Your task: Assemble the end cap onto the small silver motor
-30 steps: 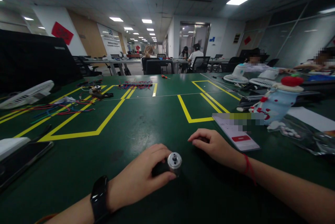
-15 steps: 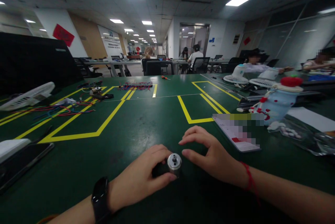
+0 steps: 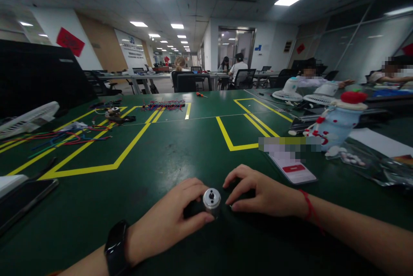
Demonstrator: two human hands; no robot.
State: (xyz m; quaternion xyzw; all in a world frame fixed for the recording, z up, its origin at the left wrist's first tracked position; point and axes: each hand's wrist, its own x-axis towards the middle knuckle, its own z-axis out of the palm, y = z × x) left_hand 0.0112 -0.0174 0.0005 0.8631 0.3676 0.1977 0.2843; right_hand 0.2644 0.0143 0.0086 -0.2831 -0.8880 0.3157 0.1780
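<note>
A silver metal cylinder (image 3: pixel 212 198) stands upright on the green table, its round top showing a dark centre and small holes. My left hand (image 3: pixel 176 211) is closed around its left side, thumb in front and fingers behind. Just right of the cylinder, my right hand (image 3: pixel 258 192) is low over the table, not touching it. The right thumb and index fingertips are nearly together, with a tiny pale thing at their tips, too small to identify. The other right fingers are curled.
Beyond my right hand lies a phone (image 3: pixel 290 166), near a blue cup with a red top (image 3: pixel 343 123). Wires (image 3: pixel 80 134) and a white fan (image 3: pixel 29 119) are at left. Another phone (image 3: pixel 26 203) is near the left edge. Farther back are yellow tape outlines, an orange screwdriver (image 3: pixel 201 95) and people.
My right hand has lowered toward the table, and its thumb and index finger have come closer together. The part standing up from the cylinder's top looks shorter. The view has shifted slightly.
</note>
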